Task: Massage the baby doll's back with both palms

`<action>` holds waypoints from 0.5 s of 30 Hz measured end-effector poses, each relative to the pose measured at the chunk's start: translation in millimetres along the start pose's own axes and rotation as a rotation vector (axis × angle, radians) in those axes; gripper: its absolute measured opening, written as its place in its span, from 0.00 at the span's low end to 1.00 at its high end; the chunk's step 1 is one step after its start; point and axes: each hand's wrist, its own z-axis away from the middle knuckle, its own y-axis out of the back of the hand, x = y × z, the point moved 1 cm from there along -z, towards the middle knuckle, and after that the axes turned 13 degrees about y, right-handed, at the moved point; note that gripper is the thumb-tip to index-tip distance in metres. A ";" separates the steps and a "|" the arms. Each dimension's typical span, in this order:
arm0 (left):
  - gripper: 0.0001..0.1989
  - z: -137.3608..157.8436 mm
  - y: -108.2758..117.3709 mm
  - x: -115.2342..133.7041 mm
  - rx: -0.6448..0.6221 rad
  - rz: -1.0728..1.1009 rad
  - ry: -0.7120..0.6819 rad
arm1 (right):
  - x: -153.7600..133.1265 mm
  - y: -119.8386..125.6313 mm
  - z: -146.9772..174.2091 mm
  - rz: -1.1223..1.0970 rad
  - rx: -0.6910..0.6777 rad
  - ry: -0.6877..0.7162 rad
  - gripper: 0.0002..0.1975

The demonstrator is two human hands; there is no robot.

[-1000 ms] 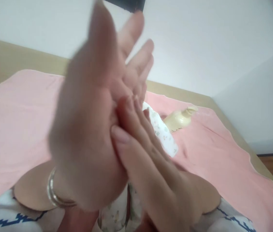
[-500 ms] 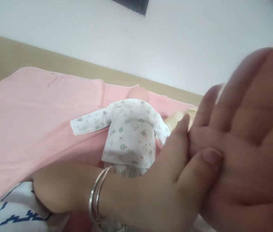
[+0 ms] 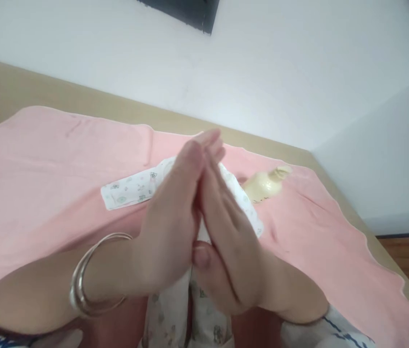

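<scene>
Palm to palm, my left hand and my right hand meet in the middle of the view, their fingers stretched out and pointing up and forward. I see nothing held in either one. Beneath and behind them lies a baby doll in white printed clothes; one sleeve reaches out to the left and the trouser legs point towards me. My hands hide its head and most of its chest. A pale yellow bottle lies to the right of the doll.
A pink blanket covers much of the wooden tabletop. White wall rises behind the table, with a dark panel at the top. Brown wood flooring shows at the right.
Both hands have moved left from the right side to the centre, over the doll. Their palms now face each other, and the bottle has come into fuller view.
</scene>
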 end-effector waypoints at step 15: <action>0.14 -121.3 47.1 -98.0 0.375 -0.643 -0.271 | 115.0 -48.4 47.4 0.191 -0.001 -0.310 0.26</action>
